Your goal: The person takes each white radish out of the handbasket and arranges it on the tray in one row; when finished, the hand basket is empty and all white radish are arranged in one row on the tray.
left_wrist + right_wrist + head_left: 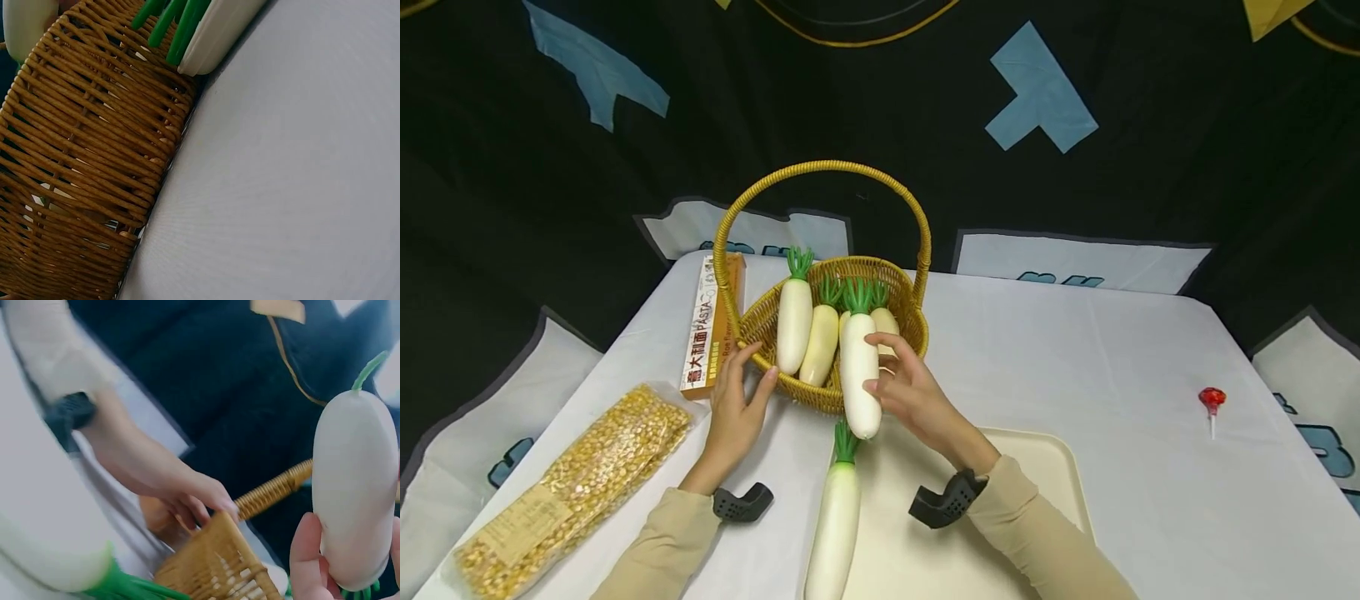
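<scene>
Here, left hand (735, 429) spread, perhaps against the basket rim (811, 396); right hand (921, 396) round a white radish (858, 375); roomy tablecloth (1112, 358) rightward.

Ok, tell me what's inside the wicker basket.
At least three pale radishes lean in the basket. Another radish, in the right hand, partly covers some behind it; the basket's bottom is mostly hidden, so more may lie there.

Five-plus radishes (859, 375); one basket (811, 397), tray (1037, 467), box (702, 333), bag (587, 471), lollipop (1212, 399)
</scene>
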Action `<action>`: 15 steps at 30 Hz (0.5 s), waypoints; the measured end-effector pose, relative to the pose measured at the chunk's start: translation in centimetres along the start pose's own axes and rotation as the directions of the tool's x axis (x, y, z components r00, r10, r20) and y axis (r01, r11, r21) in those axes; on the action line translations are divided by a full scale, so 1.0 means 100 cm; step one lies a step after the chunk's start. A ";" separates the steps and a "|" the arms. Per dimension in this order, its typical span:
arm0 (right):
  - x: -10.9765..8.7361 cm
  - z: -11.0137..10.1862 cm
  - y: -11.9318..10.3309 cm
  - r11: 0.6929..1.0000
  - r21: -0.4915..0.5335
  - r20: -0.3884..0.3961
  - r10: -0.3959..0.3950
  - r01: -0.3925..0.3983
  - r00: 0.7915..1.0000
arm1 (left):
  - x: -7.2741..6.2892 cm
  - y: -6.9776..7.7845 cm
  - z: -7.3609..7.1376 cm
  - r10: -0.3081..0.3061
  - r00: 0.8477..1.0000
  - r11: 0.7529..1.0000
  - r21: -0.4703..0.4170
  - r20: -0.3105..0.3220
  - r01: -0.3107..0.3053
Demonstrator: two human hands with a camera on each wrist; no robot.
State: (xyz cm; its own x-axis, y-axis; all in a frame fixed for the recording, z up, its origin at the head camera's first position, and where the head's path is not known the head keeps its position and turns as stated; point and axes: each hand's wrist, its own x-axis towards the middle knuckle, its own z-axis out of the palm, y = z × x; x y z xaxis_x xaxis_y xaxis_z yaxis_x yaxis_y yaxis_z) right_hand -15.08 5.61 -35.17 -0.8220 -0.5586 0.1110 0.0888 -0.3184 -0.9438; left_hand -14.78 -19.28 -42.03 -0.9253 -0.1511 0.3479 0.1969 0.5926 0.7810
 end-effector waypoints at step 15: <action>-0.080 0.038 0.023 0.984 -0.154 0.103 -0.075 0.091 0.992 | 0.000 0.000 0.000 0.014 1.000 1.000 0.000 -0.007 -0.014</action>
State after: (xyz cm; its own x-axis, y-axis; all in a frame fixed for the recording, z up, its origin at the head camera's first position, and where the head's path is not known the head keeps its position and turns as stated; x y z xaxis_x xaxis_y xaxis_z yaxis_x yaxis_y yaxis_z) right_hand -6.18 6.39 -37.01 -0.7640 -0.6090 0.2131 -0.0738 -0.2456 -0.9666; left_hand -14.75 -19.26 -42.04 -0.9202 -0.1484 0.3623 0.2096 0.5950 0.7759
